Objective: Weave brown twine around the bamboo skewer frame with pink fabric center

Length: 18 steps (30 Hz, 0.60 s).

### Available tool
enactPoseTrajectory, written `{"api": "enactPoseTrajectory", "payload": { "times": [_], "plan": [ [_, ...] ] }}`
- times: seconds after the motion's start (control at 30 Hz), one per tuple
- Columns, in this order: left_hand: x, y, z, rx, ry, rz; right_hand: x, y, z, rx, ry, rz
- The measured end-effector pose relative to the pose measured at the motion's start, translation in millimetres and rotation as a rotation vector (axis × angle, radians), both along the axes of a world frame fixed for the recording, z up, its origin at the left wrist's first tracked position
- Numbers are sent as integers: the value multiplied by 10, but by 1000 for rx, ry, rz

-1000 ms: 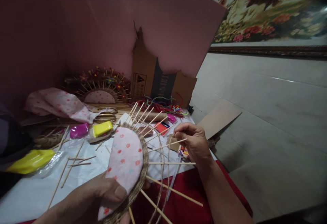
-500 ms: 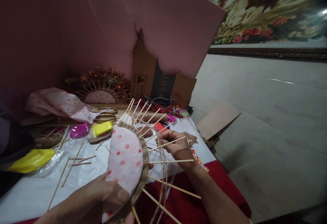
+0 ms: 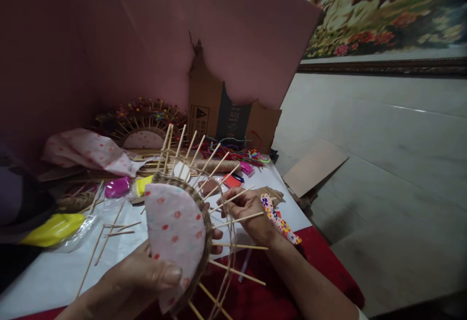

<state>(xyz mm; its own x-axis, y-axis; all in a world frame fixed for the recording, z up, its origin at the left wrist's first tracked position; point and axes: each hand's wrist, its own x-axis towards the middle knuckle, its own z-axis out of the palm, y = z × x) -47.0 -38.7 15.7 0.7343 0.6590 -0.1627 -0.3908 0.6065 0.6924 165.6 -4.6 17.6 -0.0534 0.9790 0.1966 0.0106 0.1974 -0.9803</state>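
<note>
My left hand (image 3: 142, 276) grips a half-round piece (image 3: 177, 222) covered in pale fabric with red flowers, its thumb on the front and fingertips showing behind the curved edge. Woven twine borders that curve, and thin wooden sticks (image 3: 241, 247) fan out from it. A loose strand of twine (image 3: 230, 257) runs across the sticks, partway along their length. At the right of the fan, my right hand (image 3: 250, 213) is closed, thumb and fingers pinched together on the twine beside a stick. The exact pinch point is partly hidden by the sticks.
Behind stands a similar decorated half-round piece (image 3: 144, 139), near a torn cardboard box (image 3: 204, 111). Purple (image 3: 117, 187) and yellow (image 3: 54, 229) packets, loose sticks (image 3: 105, 237) and a twine roll (image 3: 222, 166) lie on the white table cover. A flower-patterned object (image 3: 280, 222) is beyond my right wrist.
The half-round piece has tilted and shifted slightly left, its upper sticks now leaning further left. My right hand stays pinched on the twine, a little lower and further left.
</note>
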Motion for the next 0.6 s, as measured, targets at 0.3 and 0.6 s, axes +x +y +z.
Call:
{"api": "enactPoseTrajectory", "payload": {
  "times": [0.3, 0.6],
  "plan": [
    [-45, -29, 136, -313, -60, 228, -99, -29, -18, -46, -3, 99],
    [-37, -74, 239, -326, -1, 319, -148, -91, 26, -204, 119, 162]
  ]
}}
